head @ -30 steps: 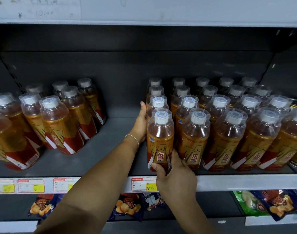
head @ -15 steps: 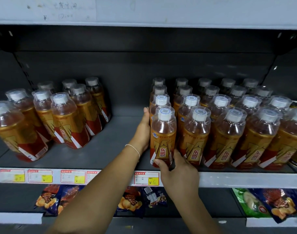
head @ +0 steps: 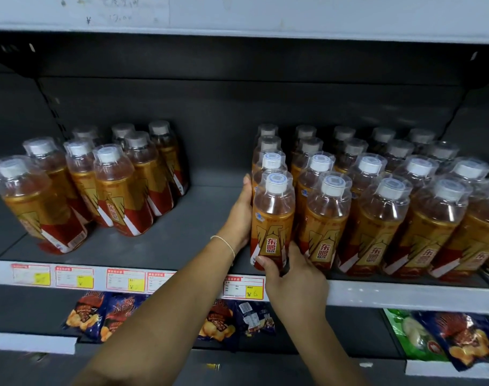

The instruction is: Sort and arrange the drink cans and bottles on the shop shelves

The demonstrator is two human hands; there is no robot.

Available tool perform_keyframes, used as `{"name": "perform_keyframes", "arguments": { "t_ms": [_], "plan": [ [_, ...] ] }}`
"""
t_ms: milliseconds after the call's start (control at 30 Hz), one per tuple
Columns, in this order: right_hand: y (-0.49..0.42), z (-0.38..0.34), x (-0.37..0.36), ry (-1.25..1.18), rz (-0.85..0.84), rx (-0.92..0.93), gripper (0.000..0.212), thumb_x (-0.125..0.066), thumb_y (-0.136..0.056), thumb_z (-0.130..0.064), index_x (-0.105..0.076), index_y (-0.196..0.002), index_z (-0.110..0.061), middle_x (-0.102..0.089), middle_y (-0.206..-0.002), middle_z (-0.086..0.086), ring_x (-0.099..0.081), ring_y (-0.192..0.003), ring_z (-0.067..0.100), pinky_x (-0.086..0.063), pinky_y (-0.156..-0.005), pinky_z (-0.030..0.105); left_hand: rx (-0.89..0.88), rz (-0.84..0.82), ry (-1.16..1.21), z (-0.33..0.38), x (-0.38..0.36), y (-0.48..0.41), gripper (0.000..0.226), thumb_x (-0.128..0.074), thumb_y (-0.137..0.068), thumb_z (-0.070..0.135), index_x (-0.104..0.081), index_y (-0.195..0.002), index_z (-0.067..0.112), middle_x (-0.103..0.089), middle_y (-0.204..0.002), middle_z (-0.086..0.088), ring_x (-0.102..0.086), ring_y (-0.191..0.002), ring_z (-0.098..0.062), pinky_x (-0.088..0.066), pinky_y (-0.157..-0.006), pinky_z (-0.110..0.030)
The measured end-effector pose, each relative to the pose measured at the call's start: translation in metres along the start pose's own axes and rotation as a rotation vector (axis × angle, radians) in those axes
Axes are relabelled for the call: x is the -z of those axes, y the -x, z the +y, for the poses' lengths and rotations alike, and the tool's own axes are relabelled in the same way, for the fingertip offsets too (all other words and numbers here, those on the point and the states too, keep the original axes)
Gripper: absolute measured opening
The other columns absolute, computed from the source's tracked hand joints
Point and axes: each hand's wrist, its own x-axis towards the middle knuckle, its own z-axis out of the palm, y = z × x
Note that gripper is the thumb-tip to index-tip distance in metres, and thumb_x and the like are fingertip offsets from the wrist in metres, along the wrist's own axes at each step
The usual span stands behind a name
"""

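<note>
Little has changed: the right hand [head: 293,277] still grips the front bottle [head: 272,218] from 6 o'clock at the shelf [head: 168,240] edge, the left hand [head: 239,215] still pressed flat at its 9 o'clock.

Single head-worn view, close, facing forward and slightly down at the shelf [head: 182,218].

Bottles [head: 272,215]: clear plastic, shining glossy, wearing slick gold-and-red film labels [head: 271,246]. Caps [head: 276,184]: white matt plastic, sitting under crinkled transparent wrap [head: 346,188]. Shelf [head: 182,218]: grey, looking like painted metal, showing matt and smooth. Price tags [head: 244,286]: paper, lying flat and dull. Snack bags [head: 460,338]: glossy film, catching light.
</note>
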Motion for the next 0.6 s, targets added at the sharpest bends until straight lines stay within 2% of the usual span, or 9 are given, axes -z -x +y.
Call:
{"name": "perform_keyframes", "arguments": {
  "t_ms": [167,333,600],
  "plan": [
    [-0.0004,-0.001,0.0004,0.005,0.012,0.017,0.057,-0.087,-0.072,-0.036,-0.07,-0.109,0.004,-0.075,-0.083,0.016,-0.073,-0.07,0.034,-0.057,-0.057,0.037,0.004,-0.019,-0.033,-0.0002,0.0015,0.0,0.057,-0.023,-0.102,0.057,-0.067,-0.11,0.021,-0.076,-0.102,-0.001,-0.072,-0.093,-0.013,-0.057,-0.069,-0.022],
    [-0.0023,0.0005,0.0017,-0.027,-0.026,0.0,0.061,-0.076,-0.083,-0.045,-0.065,-0.123,0.001,-0.075,-0.101,0.017,-0.072,-0.089,0.035,-0.057,-0.074,0.04,0.01,-0.03,-0.075,0.0023,0.0022,0.0017,0.057,-0.02,-0.101,0.059,-0.064,-0.111,0.024,-0.076,-0.099,0.002,-0.073,-0.091,-0.011,-0.056,-0.067,-0.021],
    [-0.0015,-0.0027,0.0033,0.015,-0.061,0.0,0.068,-0.059,-0.091,-0.055,-0.054,-0.137,-0.006,-0.071,-0.116,0.012,-0.068,-0.103,0.029,-0.053,-0.082,0.034,0.024,0.022,-0.141,0.0047,-0.0023,0.0084,0.059,-0.019,-0.1,0.062,-0.065,-0.11,0.028,-0.076,-0.101,0.001,-0.072,-0.094,-0.013,-0.057,-0.071,-0.024]
  ]
}}
